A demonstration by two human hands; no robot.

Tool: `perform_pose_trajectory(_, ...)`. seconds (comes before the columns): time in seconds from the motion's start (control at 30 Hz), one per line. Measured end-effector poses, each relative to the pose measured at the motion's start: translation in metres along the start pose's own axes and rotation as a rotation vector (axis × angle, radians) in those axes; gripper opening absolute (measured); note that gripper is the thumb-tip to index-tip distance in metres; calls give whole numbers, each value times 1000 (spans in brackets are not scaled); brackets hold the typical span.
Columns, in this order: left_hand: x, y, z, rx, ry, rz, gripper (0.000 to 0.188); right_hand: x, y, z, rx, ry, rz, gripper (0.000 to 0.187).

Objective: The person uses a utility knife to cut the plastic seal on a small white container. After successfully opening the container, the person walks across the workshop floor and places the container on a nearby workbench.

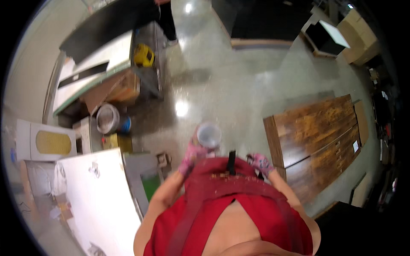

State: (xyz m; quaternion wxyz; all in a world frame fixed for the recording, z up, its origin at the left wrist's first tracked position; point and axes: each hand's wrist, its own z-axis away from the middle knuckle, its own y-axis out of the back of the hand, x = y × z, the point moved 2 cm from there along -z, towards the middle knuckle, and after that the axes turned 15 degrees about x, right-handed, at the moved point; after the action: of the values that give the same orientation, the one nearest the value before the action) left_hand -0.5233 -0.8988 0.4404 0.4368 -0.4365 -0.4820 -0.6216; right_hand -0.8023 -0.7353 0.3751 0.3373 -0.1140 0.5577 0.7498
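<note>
My left hand (194,150), in a pink patterned glove, is closed on a pale, see-through plastic cup (209,135). The cup is held out just ahead of my waist, its round mouth facing up; I cannot make out what is inside. My right hand (261,163) wears a matching glove and is close to the right side of my dark red apron (213,181). Its fingers are curled in, with something small and dark at them that is too blurred to name. Crumbs or shavings lie on the apron front, below a black strap (231,162).
Wood-grain panels (316,141) are stacked at my right. To my left stand a white-topped table (100,187) and a bucket (107,119). Farther off, a workbench (121,51) holds a yellow tool (144,55); beside it, a person (168,23) stands at a large black panel (111,25).
</note>
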Motion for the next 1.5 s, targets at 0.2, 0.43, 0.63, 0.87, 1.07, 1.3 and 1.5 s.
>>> perform_pose_trajectory(0.2, 81, -7, -125, -54, -270, 445, 84, 4, 7, -50, 48, -113, -75, 27)
perform_pose_trajectory(0.43, 128, -73, -249, -153, -424, 351, 92, 56, 22, -127, 30, -277, -181, 29)
perform_pose_trajectory(0.63, 156, -149, -347, -155, -68, 420, 86, 75, 84, -240, 134, -373, -330, 28)
perform_pose_trajectory(0.87, 99, -142, -426, 83, 102, 532, 87, 85, 133, -422, -119, 47, -104, 29)
perform_pose_trajectory(1.07, 25, -50, -426, 676, 314, 119, 83, 85, 135, -571, -390, -71, -66, 28)
perform_pose_trajectory(1.3, -64, -1, -426, 1195, -53, 303, 71, 16, 148, -732, -533, 44, 68, 29)
perform_pose_trajectory(1.5, -176, -100, -237, 2193, 580, 656, 32, -65, 137, -818, -672, 322, 135, 26)
